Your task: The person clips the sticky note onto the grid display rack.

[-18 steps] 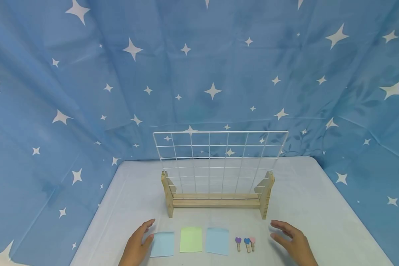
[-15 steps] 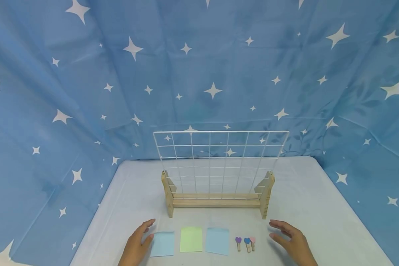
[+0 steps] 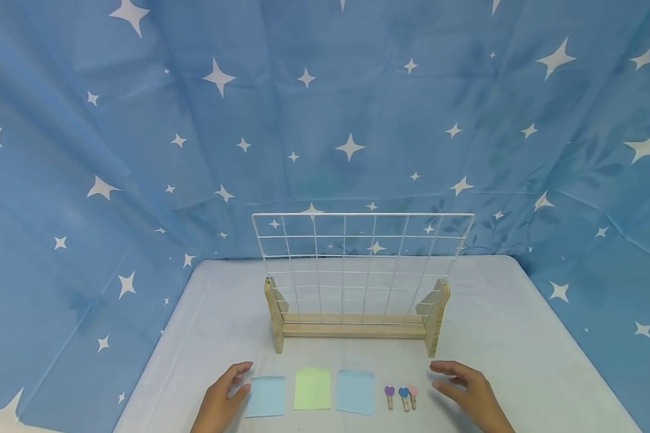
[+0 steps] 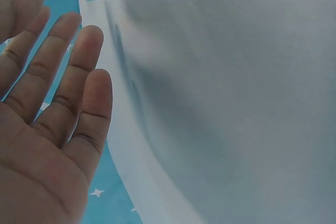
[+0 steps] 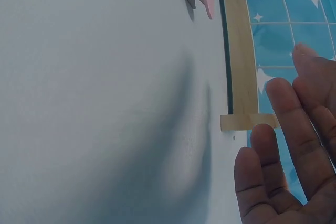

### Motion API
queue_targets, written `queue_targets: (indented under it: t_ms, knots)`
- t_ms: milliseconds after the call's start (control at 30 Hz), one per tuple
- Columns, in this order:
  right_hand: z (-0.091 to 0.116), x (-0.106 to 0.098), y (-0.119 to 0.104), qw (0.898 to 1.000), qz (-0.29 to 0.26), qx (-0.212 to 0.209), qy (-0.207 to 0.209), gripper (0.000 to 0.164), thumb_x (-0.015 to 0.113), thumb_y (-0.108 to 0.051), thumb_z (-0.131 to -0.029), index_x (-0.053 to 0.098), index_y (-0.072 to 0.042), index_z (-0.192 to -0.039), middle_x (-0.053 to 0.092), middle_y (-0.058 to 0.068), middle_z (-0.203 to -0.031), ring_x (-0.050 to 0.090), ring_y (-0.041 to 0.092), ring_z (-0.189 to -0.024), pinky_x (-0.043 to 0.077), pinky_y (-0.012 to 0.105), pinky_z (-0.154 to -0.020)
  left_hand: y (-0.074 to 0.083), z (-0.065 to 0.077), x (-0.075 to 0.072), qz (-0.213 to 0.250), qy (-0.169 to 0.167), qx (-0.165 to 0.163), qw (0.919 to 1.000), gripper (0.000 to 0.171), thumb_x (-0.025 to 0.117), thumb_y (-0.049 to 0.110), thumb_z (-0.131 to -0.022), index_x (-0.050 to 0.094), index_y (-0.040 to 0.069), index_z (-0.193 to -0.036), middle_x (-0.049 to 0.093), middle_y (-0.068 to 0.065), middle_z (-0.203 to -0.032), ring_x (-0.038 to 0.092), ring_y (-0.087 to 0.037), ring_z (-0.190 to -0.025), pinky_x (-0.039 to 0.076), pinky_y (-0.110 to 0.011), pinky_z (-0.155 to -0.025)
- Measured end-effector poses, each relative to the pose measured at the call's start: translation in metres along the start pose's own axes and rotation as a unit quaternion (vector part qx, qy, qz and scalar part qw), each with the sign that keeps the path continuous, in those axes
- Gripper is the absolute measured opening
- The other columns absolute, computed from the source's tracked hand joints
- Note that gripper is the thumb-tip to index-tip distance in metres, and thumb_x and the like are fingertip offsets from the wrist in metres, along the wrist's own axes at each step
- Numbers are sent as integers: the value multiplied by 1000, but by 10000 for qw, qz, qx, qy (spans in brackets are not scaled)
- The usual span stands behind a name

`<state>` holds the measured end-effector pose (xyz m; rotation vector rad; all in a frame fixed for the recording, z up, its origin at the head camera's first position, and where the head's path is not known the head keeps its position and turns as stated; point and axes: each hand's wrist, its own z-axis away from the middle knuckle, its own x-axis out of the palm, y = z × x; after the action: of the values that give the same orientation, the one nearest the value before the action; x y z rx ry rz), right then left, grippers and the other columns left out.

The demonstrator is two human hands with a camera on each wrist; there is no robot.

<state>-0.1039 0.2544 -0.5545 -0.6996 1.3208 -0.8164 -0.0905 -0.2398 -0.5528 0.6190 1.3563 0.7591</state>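
Note:
My left hand point(image 3: 221, 398) hovers with relaxed fingers just left of a light blue sticky note point(image 3: 266, 397). To that note's right lie a yellow-green sticky note point(image 3: 312, 390) and a second light blue sticky note point(image 3: 354, 393). Three small wooden clothespins with hearts follow in the row: a purple one point(image 3: 390, 397), a blue one point(image 3: 404, 399) and a pink one point(image 3: 413, 397). My right hand point(image 3: 470, 394) is held to the right of the pink clothespin, fingers loosely bent, holding nothing. In the left wrist view the left palm point(image 4: 42, 156) shows nothing in it.
Behind the notes stands a white wire grid point(image 3: 357, 264) in a wooden stand point(image 3: 352, 330). The table point(image 3: 211, 313) has a white cover. A blue star-patterned curtain point(image 3: 281, 120) hangs around the back and sides.
My right hand has moved slightly left, closer to the clothespins. The left hand's fingertips have dipped a little. The head view has shifted slightly; the notes and clothespins lie as before.

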Motion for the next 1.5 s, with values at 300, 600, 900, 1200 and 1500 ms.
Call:
queue_targets:
  t_ms: [300, 600, 900, 1200, 1500]
  knots:
    - [-4, 1, 2, 9971, 15, -640, -407, 33, 75, -20, -89, 69, -5, -118, 72, 7, -115, 65, 15, -105, 52, 23, -86, -4, 0, 0, 2, 16, -151, 9999, 38, 71, 11, -90, 63, 8, -127, 66, -7, -121, 58, -21, -101, 52, -54, -90]
    - [-11, 8, 2, 9795, -253, -1952, -438, 26, 73, -10, -90, 69, -1, -114, 73, 14, -107, 66, 6, -98, 56, 25, -77, -6, -3, 1, -67, 59, -176, 9998, 37, 73, 18, -90, 65, 6, -124, 69, -9, -119, 57, -17, -95, 51, -45, -86]
    - [-18, 17, -2, 9637, -370, -2565, -643, 25, 73, -6, -89, 68, 1, -112, 72, 16, -104, 68, 12, -97, 57, 26, -77, -3, -6, 3, -97, 34, -514, 9986, 39, 74, 20, -89, 65, 4, -124, 69, -10, -118, 56, -16, -92, 50, -41, -83]
    - [-23, 29, -4, 9613, -599, -2478, -1047, 26, 72, -8, -90, 67, 2, -114, 71, 18, -108, 67, 14, -97, 56, 23, -80, 0, -9, 7, -62, 137, -687, 9975, 35, 74, 14, -87, 68, 3, -119, 71, -7, -112, 56, -16, -89, 49, -37, -80]
    - [-26, 41, -13, 9683, -367, -2045, -1389, 28, 74, -17, -89, 69, -2, -112, 72, 11, -108, 67, 12, -100, 54, 22, -84, -1, -15, 10, -94, 231, -724, 9971, 27, 72, 9, -86, 70, 4, -112, 71, -4, -102, 57, -16, -86, 50, -36, -77]
